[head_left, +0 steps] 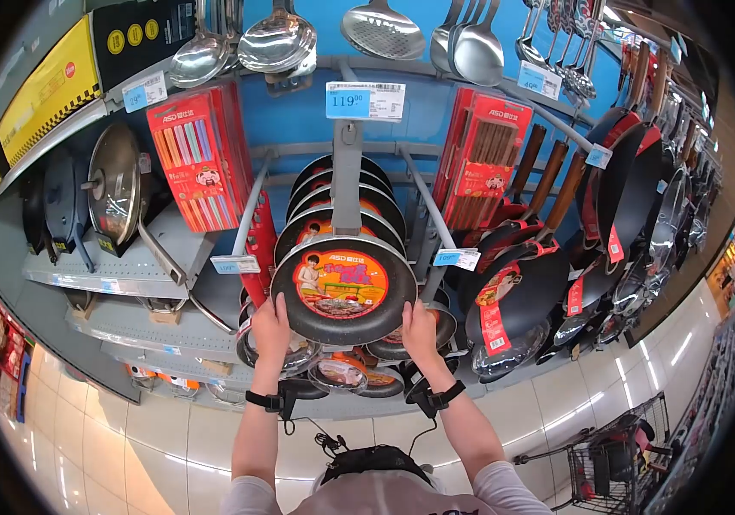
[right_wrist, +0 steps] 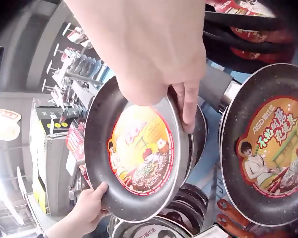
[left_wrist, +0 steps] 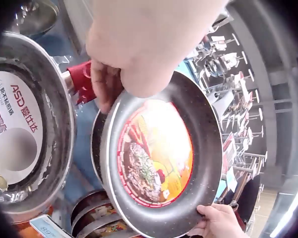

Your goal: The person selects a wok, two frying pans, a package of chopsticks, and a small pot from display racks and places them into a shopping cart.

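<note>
A dark speckled frying pan (head_left: 286, 296) with a round red and yellow label hangs at the front of a row of similar pans, below a 119 price tag (head_left: 349, 100). My left hand (head_left: 270, 330) grips its left rim, and my right hand (head_left: 420, 333) grips its right rim. In the left wrist view, the left hand (left_wrist: 134, 54) has its fingers curled behind the edge of the pan (left_wrist: 203, 144). In the right wrist view, the right hand (right_wrist: 154, 54) has its thumb side over the front of the pan (right_wrist: 102, 134) and fingers behind the rim.
Red chopstick packs (head_left: 185, 163) hang on both sides of the pans. Ladles (head_left: 277, 41) hang above. More pans with wooden handles (head_left: 518, 292) are at the right, lidded pans (head_left: 116, 184) on the left shelf. A shopping cart (head_left: 616, 463) stands at the lower right.
</note>
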The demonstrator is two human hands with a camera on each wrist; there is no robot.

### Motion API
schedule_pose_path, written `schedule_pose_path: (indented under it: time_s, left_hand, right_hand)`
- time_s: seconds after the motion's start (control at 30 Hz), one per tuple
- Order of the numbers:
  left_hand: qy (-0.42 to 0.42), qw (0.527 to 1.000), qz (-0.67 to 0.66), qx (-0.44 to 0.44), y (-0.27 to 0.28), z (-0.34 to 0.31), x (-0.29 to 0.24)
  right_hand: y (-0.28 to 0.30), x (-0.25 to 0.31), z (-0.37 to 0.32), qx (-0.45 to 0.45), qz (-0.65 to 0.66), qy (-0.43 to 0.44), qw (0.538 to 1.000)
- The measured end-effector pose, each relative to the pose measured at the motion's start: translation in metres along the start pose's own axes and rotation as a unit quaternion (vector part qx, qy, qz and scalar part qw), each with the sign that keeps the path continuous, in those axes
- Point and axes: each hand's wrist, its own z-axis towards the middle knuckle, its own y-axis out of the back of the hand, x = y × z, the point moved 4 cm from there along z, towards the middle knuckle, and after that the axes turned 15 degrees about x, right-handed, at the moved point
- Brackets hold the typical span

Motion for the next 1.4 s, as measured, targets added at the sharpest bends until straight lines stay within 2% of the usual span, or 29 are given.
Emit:
schedule_pose_path:
  time_s: [0.07, 0.27, 0.37, 0.53, 0.67, 0.73, 0.8, 0.83, 0.87, 0.93, 1.0, 1.03, 1.07, 1.13, 1.17, 1.2, 1.27, 1.33, 1.37, 1.4]
  left_hand:
    - [-0.051, 0.997, 0.047, -0.027, -0.001, 0.000, 0.001]
    - [-0.055, 0.996, 0.056, -0.037, -0.001, -0.004, -0.001]
    - [-0.051, 0.995, 0.061, -0.055, 0.001, -0.003, -0.003]
    - [0.005, 0.997, 0.081, -0.007, 0.000, -0.015, 0.006]
    - [-0.020, 0.997, 0.070, -0.039, -0.002, -0.029, 0.008]
    - [-0.002, 0.997, 0.076, -0.034, -0.001, -0.040, 0.008]
    - [0.002, 0.999, 0.014, -0.037, 0.002, -0.058, 0.004]
    - [-0.047, 0.997, 0.013, -0.059, 0.005, -0.067, -0.003]
    - [-0.046, 0.997, 0.014, -0.054, 0.005, -0.075, -0.007]
    - [-0.042, 0.996, -0.068, -0.050, 0.004, -0.092, -0.009]
    - [-0.034, 0.997, -0.062, -0.017, 0.003, -0.106, -0.009]
    - [-0.011, 0.998, -0.063, 0.012, 0.007, -0.109, -0.017]
    - [0.010, 0.997, -0.067, 0.041, 0.004, -0.109, -0.026]
    - [-0.009, 0.993, -0.090, 0.080, -0.003, -0.105, -0.044]
    - [-0.014, 0.990, -0.073, 0.123, -0.008, -0.103, -0.058]
    - [-0.019, 0.985, -0.054, 0.164, -0.014, -0.103, -0.069]
    - [-0.034, 0.976, -0.038, 0.213, -0.033, -0.107, -0.085]
    - [-0.103, 0.957, -0.050, 0.265, -0.071, -0.114, -0.104]
    - [-0.133, 0.950, -0.054, 0.276, -0.088, -0.117, -0.099]
    - [-0.165, 0.940, 0.004, 0.300, -0.109, -0.125, -0.111]
  right_hand:
    - [0.004, 0.004, -0.005, -0.013, -0.001, 0.010, 1.000]
    - [0.011, 0.012, -0.006, -0.008, -0.012, -0.011, 1.000]
    - [0.012, 0.012, -0.005, -0.010, -0.006, 0.003, 1.000]
    - [0.005, 0.007, -0.015, 0.002, -0.019, -0.016, 1.000]
    - [-0.012, -0.016, -0.031, 0.025, -0.010, -0.038, 0.999]
    - [-0.011, -0.016, -0.043, 0.020, 0.008, -0.036, 0.999]
    - [-0.004, -0.004, -0.067, 0.019, 0.029, -0.041, 0.999]
    - [0.003, 0.003, -0.078, 0.025, 0.060, -0.051, 0.997]
    - [0.006, 0.004, -0.090, 0.032, 0.091, -0.061, 0.993]
    - [0.008, -0.001, -0.118, 0.035, 0.081, -0.086, 0.992]
    - [0.023, 0.009, -0.148, 0.038, 0.127, -0.121, 0.984]
    - [0.034, 0.015, -0.159, 0.067, 0.131, -0.146, 0.978]
    - [0.046, 0.012, -0.166, 0.056, 0.128, -0.163, 0.977]
    - [0.058, 0.009, -0.195, 0.148, 0.133, -0.176, 0.964]
    - [0.070, 0.002, -0.211, 0.203, 0.048, -0.166, 0.964]
    - [0.088, -0.002, -0.229, 0.197, 0.048, -0.181, 0.962]
    - [0.134, 0.020, -0.248, 0.314, -0.086, -0.213, 0.921]
    - [0.191, 0.051, -0.253, 0.298, -0.095, -0.253, 0.915]
    - [0.216, 0.072, -0.252, 0.207, -0.147, -0.179, 0.951]
    - [0.250, 0.084, -0.262, 0.109, -0.213, -0.109, 0.965]
